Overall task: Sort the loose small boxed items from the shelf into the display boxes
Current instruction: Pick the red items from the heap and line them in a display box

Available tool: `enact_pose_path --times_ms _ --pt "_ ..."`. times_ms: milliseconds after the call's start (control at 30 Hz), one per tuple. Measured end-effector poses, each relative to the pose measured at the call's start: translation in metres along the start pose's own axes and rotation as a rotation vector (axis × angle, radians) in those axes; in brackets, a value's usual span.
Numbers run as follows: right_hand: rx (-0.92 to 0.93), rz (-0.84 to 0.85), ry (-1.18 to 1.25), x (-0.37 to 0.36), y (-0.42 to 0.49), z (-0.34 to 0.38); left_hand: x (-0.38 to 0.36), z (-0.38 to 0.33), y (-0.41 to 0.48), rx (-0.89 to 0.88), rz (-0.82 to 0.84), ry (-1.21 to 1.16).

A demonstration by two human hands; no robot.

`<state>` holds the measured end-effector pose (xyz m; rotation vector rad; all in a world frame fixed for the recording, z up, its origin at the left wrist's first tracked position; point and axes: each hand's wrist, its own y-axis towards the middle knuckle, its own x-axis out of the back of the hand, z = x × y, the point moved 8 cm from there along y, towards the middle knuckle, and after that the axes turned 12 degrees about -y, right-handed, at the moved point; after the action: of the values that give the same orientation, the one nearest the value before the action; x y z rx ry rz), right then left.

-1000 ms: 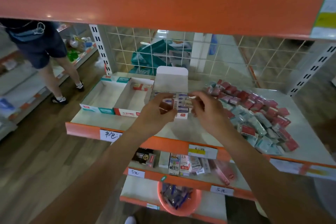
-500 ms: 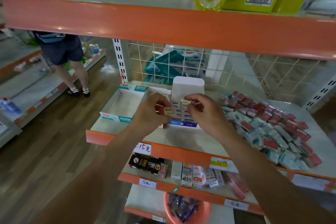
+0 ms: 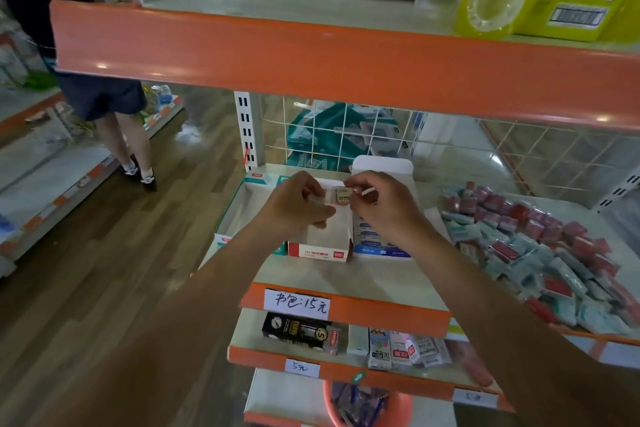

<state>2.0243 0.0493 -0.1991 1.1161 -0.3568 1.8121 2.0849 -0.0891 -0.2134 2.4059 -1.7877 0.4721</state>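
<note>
Overhanging orange shelf (image 3: 311, 55) above display boxes (image 3: 320, 251)

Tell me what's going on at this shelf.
A person is sorting stock at a shop shelf. The left hand and right hand together pinch one small box above the red-edged display box. The blue display box beside it already holds items, and a teal-edged display box sits on the other side. A pile of loose items lies further right, not yet sorted.
</note>
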Motion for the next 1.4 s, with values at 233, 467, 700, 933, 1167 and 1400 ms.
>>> enact_pose_path --times_ms 233,467,700,933,1167,1400 --pt "-0.004 0.043 -0.133 -0.024 0.028 0.008 0.013 0.01 0.026 0.064 0.075 -0.201" --pt "-0.056 0.119 -0.323 -0.039 0.044 0.004 0.025 0.02 0.038 0.025 0.194 -0.147" --pt "0.015 0.196 -0.473 -0.049 0.055 0.01 0.032 0.026 0.053 -0.045 0.113 -0.102" --pt "-0.001 0.346 -0.839 -0.063 0.065 -0.004 0.025 0.041 0.067 0.176 0.07 -0.234" --pt "0.008 0.384 -0.948 -0.072 0.072 -0.005 0.013 0.046 0.066 0.35 0.156 -0.574" --pt "-0.004 0.338 -1.022 -0.081 0.083 -0.015 0.015 0.04 0.07 0.087 0.123 -0.079"
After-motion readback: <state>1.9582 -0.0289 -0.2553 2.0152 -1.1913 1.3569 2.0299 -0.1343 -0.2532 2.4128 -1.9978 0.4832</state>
